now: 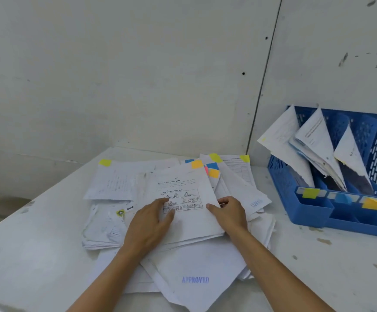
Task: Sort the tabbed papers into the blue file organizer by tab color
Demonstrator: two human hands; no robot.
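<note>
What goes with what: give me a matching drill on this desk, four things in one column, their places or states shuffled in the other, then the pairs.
Column one
1. left hand
2. right hand
3. APPROVED sheet
4. blue file organizer

Column two
a. far right, papers standing in it
b. grips the right edge of the cartoon sheet
c. at the near edge of the pile
d. rests flat on the cartoon sheet

Pairs: 1-d, 2-b, 3-c, 4-a
</note>
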